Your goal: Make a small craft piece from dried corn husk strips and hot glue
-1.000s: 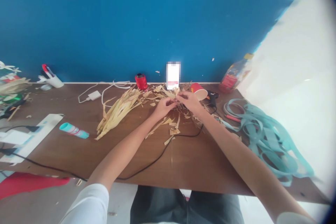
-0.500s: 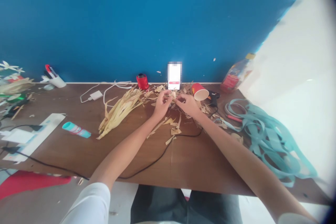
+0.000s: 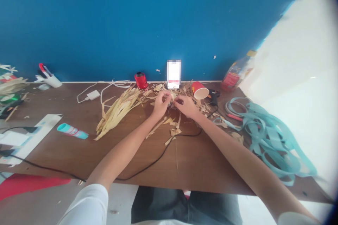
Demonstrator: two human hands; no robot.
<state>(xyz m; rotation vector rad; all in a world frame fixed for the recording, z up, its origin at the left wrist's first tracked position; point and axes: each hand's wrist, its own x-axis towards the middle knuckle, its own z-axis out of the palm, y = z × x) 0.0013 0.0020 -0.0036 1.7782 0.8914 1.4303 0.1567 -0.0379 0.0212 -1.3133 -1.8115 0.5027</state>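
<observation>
My left hand [image 3: 161, 103] and my right hand [image 3: 186, 107] meet at the middle of the wooden table [image 3: 185, 161]. Their fingers pinch a small piece of dried husk [image 3: 171, 97], which is partly hidden by my fingertips. To the left of my left hand lies a long bundle of dried corn husk strips [image 3: 117, 114]. Scattered husk scraps [image 3: 174, 132] lie under and around both hands. A black cable [image 3: 169, 147] runs beneath my forearms.
An upright phone [image 3: 174, 74], a red spool [image 3: 141, 80] and a tipped red paper cup [image 3: 200, 90] stand at the blue wall. A hot glue gun [image 3: 214, 97], a plastic bottle [image 3: 236, 72] and looped teal strips [image 3: 269, 137] are to the right.
My fingers have shifted slightly on the husk piece, and both hands sit a little lower and closer together. The whole view has moved slightly.
</observation>
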